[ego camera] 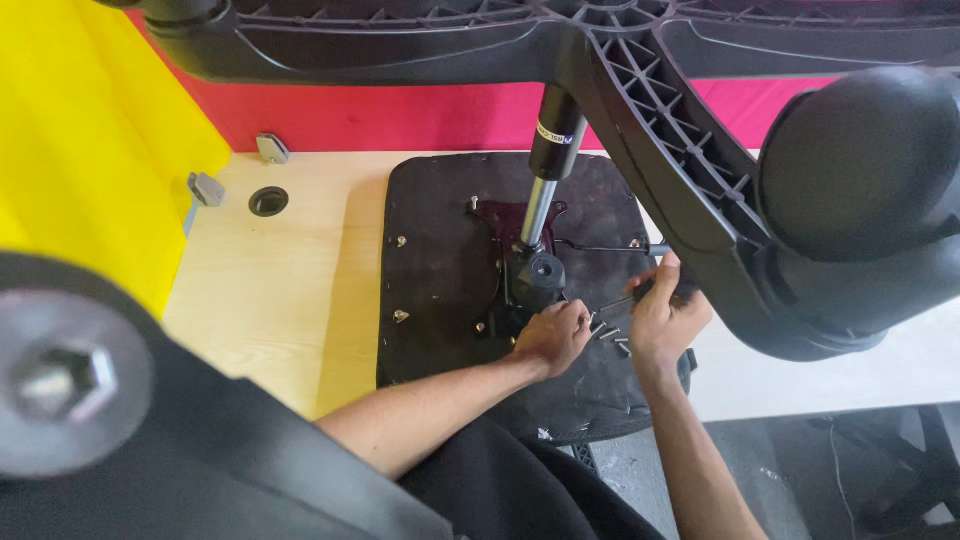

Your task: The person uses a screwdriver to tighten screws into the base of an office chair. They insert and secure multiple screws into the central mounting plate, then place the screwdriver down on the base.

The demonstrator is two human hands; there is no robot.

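An upturned black chair seat [450, 270] lies on the wooden table [290, 290], underside up. A metal mechanism plate [515, 215] and a silver and black gas cylinder [545, 180] stand at its middle. The black star base [640, 110] with a caster wheel [860, 160] spreads overhead. My left hand [555, 335] rests by the mechanism, fingers pinched on a small screw. My right hand [665, 315] grips a black-handled tool [625, 302] whose shaft points left toward my left hand. Loose screws [610, 335] lie between both hands.
A yellow panel [90, 150] stands at the left and a red one [400, 115] at the back. A round cable hole [268, 201] and two grey clips [205, 188] sit on the table. A second caster [70, 380] looms near left. The grey floor [800, 470] shows at right.
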